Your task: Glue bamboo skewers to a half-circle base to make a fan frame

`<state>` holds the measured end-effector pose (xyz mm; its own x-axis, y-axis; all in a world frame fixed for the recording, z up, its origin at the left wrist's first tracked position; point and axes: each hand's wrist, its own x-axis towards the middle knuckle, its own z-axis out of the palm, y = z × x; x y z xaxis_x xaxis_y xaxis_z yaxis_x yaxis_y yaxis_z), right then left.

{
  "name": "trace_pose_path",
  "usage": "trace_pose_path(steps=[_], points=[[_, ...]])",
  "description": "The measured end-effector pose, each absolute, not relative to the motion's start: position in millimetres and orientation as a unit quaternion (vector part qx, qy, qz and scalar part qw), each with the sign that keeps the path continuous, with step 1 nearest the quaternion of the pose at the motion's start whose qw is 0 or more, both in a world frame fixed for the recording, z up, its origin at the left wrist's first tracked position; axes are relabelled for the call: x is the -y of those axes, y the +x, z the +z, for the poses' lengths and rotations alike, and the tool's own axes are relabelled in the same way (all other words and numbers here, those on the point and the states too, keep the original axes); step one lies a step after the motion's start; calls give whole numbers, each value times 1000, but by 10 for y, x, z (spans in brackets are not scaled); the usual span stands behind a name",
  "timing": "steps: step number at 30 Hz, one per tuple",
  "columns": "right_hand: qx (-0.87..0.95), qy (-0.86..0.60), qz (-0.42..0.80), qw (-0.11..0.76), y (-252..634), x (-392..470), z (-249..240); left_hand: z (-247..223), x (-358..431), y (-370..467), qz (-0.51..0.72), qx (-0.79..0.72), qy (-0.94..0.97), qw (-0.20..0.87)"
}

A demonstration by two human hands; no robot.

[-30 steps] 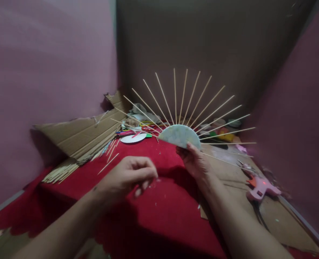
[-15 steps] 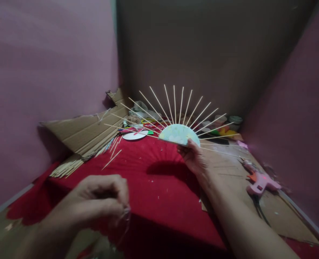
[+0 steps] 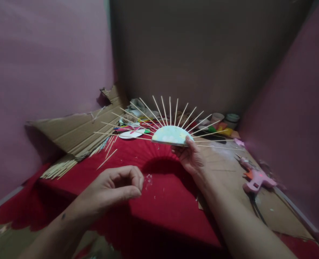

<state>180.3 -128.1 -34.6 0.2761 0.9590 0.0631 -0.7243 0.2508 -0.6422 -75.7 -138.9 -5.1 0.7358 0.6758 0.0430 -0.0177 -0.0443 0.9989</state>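
Observation:
My right hand (image 3: 189, 157) grips the near edge of a pale half-disc (image 3: 170, 135) with several thin wooden skewers fanning out from its rim; the piece is tilted nearly flat above the red cloth (image 3: 159, 201). My left hand (image 3: 113, 187) hovers over the cloth at the lower left, fingers curled with thumb and fingertips pinched together; whether a wisp of glue is between them I cannot tell. Small pale flecks (image 3: 148, 178) lie on the cloth just right of that hand.
A pink glue gun (image 3: 255, 178) lies on cardboard at the right. Loose skewers (image 3: 59, 167) and a torn cardboard sheet (image 3: 75, 131) sit at the left. A white paper disc (image 3: 131, 134), coloured scraps and small pots (image 3: 225, 120) crowd the back by the walls.
The skewer fan has tipped from upright toward flat and sunk lower. My left hand drew back toward me, then came forward again, still pinched.

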Motion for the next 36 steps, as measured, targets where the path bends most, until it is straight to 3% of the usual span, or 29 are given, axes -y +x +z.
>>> trace_pose_path(steps=[6,12,21,31,33,36], points=[[244,-239,563,752,1743,1330,-300,-183,1207,-463,191,-330,582,719],[283,-235,555,746,1728,1344,-259,-204,1155,-229,202,-272,596,728],[330,-264,563,710,1681,1394,-235,-50,926,126,359,-246,373,819],[303,-305,515,741,1712,1346,-246,-104,838,172,404,-226,338,819],[302,-380,470,737,1724,1364,-250,-117,813,169,422,-221,339,811],[352,-507,270,739,1731,1406,-245,-126,788,166,442,-216,346,799]])
